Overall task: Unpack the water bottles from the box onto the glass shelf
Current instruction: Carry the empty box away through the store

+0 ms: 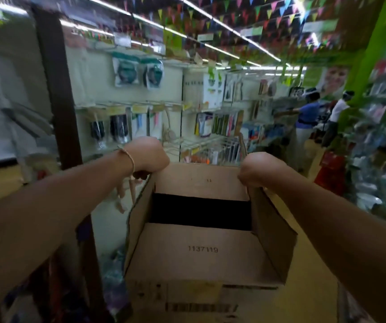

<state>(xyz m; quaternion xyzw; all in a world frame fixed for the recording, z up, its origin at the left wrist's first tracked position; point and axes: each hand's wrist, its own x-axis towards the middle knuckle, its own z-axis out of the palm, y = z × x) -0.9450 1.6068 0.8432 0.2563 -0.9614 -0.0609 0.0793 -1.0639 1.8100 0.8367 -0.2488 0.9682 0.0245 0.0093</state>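
The box (pixel 201 252) is brown cardboard. It is held up in front of the person, between both arms, in a shop aisle. The left hand (pixel 145 157) grips the far left corner of the rim. The right hand (pixel 257 169) grips the far right corner. Both hands are curled over the edge, so the fingertips are hidden. A thin band (pixel 130 159) sits on the left wrist.

The top of the box is open. Inside, a flat flap shows a printed number, and past it is a dark gap (pixel 201 210). No bottles can be seen, so it is hard to tell if any are inside.

Racks (pixel 140 108) of hanging goods stand on the left. Two people (pixel 308 108) stand far down the aisle. The picture is blurry, and no glass shelf can be picked out.

Cardboard like this is likely light and a bit floppy. The rim could bend or tear if the load is heavy. Full bottles would make it heavy. Holding it under the bottom would probably be safer than holding the corners. The bottles are likely smooth and may slip, so each is best held around its middle.
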